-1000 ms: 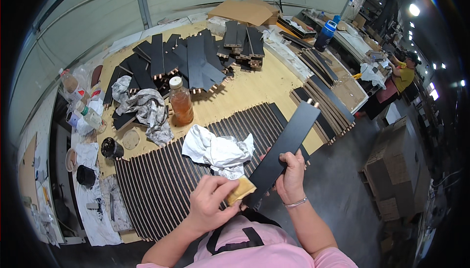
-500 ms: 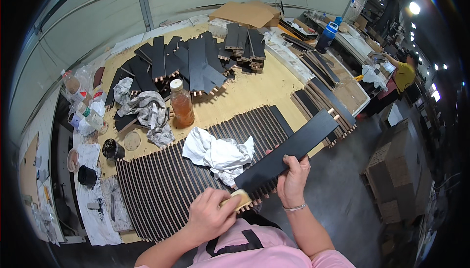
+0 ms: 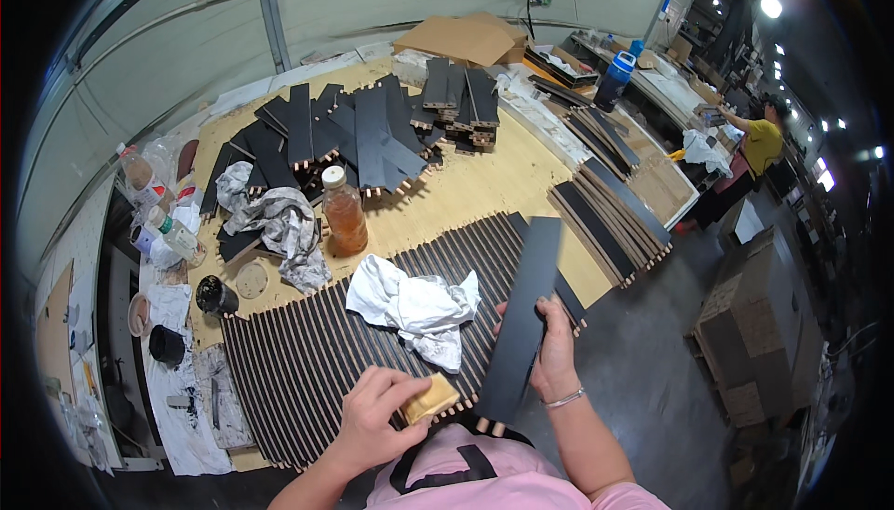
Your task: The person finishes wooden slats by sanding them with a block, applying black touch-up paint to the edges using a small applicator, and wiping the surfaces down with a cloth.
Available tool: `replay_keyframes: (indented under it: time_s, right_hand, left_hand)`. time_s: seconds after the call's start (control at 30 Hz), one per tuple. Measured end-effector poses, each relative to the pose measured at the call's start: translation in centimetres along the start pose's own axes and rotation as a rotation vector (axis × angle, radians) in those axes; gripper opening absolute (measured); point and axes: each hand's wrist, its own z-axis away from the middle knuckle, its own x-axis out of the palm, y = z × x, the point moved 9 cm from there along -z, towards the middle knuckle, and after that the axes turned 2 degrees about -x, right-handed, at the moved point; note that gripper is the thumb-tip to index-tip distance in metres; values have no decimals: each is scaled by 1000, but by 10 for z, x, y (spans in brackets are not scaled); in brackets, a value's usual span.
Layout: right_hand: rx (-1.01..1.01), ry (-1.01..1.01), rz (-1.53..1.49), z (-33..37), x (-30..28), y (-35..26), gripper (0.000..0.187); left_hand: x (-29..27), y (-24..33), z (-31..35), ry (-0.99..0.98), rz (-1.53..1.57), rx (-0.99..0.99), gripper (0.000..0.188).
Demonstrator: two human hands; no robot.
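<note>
the black slat [image 3: 521, 324], slanted to the upper right half a second earlier, now stands more nearly lengthwise to the viewer, its lower dowel pegs [image 3: 491, 427] exposed. the yellow sponge pad [image 3: 431, 400], then against the slat's lower end, is now apart from it, so rubbing contact is broken. the left hand [image 3: 372, 417] pinches the pad; the right hand [image 3: 556, 352] grips the slat above the near right part of the slat row [image 3: 317, 370]. the slat's underside and most right fingers are hidden; a white cloth [image 3: 414, 305] covers part of the row. the pad's working face is perhaps turned down, but this is unclear.
</note>
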Motion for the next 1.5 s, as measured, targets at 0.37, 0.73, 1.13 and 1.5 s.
replay_keyframes:
  time_s: [0.37,0.73,1.13,1.5]
  right_hand:
    - [274,-379,-102,39,66,61,45]
    - [505,-489,-471,42,70,74,62]
    - [464,-358,-358,42,41,86,53]
    - [626,-231,-327,56,22,105,41]
  left_hand:
    - [-3,42,-32,176,70,200,58]
    - [20,45,-15,60,79,229,57]
    - [-19,36,-36,238,21,190,57]
    - [-4,47,-39,215,61,187,56]
